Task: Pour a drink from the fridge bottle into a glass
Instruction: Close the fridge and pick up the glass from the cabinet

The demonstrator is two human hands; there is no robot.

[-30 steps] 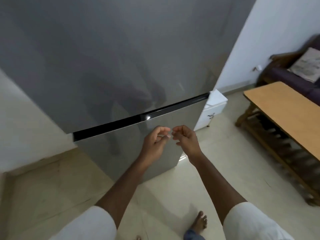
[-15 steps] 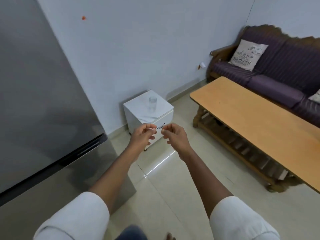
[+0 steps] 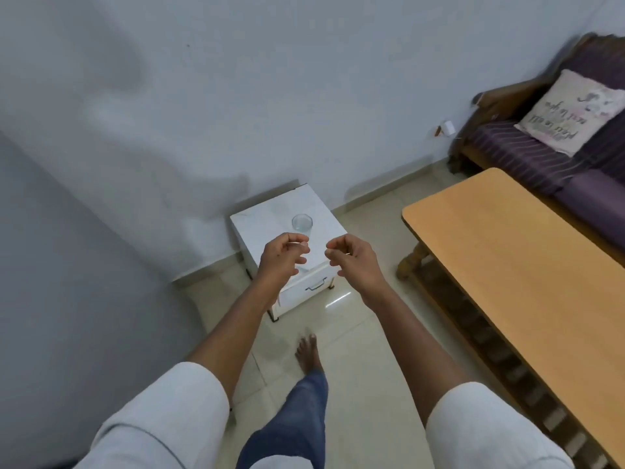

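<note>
So the glass [image 3: 302, 223] is sitting upright on top of a little white drawer cabinet [image 3: 270, 228] against the wall, looks empty as far as I can tell. Both hands are held out in front of it, a small gap between them. Left hand [image 3: 282, 255] has its fingers loosely curled with nothing in them, right hand [image 3: 351, 257] same deal, curled and holding nothing. Grey fridge [image 3: 67, 282] side on the left, wooden counter [image 3: 507, 265] off to the right with a purple sofa [image 3: 541, 154] and cushion [image 3: 571, 116] behind it. One bare foot [image 3: 307, 353] on the tile floor.
</note>
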